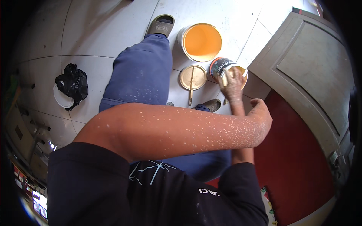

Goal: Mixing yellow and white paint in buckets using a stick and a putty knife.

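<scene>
My right hand (pixel 232 84) reaches over the mouth of a small paint bucket (pixel 218 67) with a dark printed label and a yellow-orange inside. Its fingers are bent around a pale thing (pixel 225 78) at the rim, whose kind I cannot make out. My left forearm, speckled with pale paint, crosses in front of my body. My left hand (pixel 260 118) is bent at the wrist above my right forearm; most of its fingers are hidden. Beside the small bucket lies a round lid (pixel 184 80) with a paint-coated stick (pixel 191 86) across it.
A larger white bucket (pixel 182 43) with an orange inside stands beyond the lid. At left, a black plastic bag (pixel 73 84) lies over a white round container (pixel 60 96). A grey panelled door (pixel 313 64) and a dark red surface (pixel 294 150) are on the right. White tiles (pixel 94 34) cover the floor.
</scene>
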Available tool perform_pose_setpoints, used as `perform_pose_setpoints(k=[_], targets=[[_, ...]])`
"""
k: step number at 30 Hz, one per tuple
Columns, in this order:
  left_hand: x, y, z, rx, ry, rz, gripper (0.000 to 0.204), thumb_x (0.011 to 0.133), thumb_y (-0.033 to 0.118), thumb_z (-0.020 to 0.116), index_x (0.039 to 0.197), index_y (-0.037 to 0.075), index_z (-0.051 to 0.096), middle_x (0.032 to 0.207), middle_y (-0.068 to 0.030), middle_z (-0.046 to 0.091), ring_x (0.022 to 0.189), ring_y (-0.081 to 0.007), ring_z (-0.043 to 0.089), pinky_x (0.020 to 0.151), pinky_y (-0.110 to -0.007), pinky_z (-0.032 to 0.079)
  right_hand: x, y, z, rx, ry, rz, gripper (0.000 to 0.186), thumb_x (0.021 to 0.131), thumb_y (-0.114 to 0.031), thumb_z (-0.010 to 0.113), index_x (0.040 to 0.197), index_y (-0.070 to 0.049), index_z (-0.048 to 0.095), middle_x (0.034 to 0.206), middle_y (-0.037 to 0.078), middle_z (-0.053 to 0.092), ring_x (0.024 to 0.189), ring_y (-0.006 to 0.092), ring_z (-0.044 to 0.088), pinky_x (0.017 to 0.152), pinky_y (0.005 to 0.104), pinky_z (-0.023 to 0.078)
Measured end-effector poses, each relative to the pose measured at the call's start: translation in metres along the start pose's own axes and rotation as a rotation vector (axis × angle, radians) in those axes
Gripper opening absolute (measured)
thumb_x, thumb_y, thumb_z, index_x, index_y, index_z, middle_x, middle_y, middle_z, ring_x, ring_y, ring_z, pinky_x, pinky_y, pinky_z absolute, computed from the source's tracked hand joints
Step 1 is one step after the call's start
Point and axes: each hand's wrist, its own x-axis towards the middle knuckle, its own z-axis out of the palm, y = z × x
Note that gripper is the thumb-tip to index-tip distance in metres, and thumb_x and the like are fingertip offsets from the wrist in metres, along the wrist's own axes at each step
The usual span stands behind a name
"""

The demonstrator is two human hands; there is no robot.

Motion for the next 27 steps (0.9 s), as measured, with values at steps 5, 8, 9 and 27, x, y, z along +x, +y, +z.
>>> perform_pose_setpoints(k=[5,8,9,27], targets=[[-0.019,-0.023,-0.002,0.013,0.004,-0.064,0.021,0.08,0.021,0.056,0.092,0.011,0.069,0.091,-0.0064,0.066,0.088,-0.0224,0.063,0.068,-0.045,0.048,0.066,-0.131,0.037,0.318,0.156,0.149,0.039,0.072,-0.029,0.07,0.102,-0.007,0.06,0.108,0.015,0.053,0.104,0.032,0.049,0.088,0.0453,0.038],[-0.025,-0.026,-0.007,0.003,0.011,-0.081,0.021,0.08,0.021,0.056,0.092,0.01,0.069,0.091,-0.0068,0.066,0.088,-0.0227,0.062,0.068,-0.045,0.048,0.114,-0.169,0.047,0.395,0.326,0.318,0.041,0.068,-0.029,0.072,0.097,-0.004,0.057,0.1,0.013,0.055,0.097,0.0324,0.05,0.083,0.0469,0.038],[-0.025,-0.028,-0.011,0.002,0.017,-0.084,0.021,0.08,0.021,0.056,0.093,0.01,0.069,0.091,-0.0069,0.066,0.089,-0.0228,0.062,0.069,-0.045,0.048,0.127,-0.173,0.046,0.391,0.326,0.31,0.041,0.068,-0.029,0.072,0.097,-0.004,0.057,0.1,0.013,0.055,0.097,0.0324,0.05,0.083,0.0469,0.038],[-0.019,-0.025,-0.055,-0.026,0.041,-0.025,0.022,0.08,0.021,0.058,0.096,0.009,0.068,0.093,-0.0091,0.064,0.094,-0.0242,0.061,0.072,-0.044,0.046,0.145,-0.056,-0.026,1.55,0.109,0.901,0.047,0.077,0.008,0.037,0.123,0.0,0.043,0.098,0.019,0.055,0.073,0.023,0.061,0.064,0.0308,0.054]])
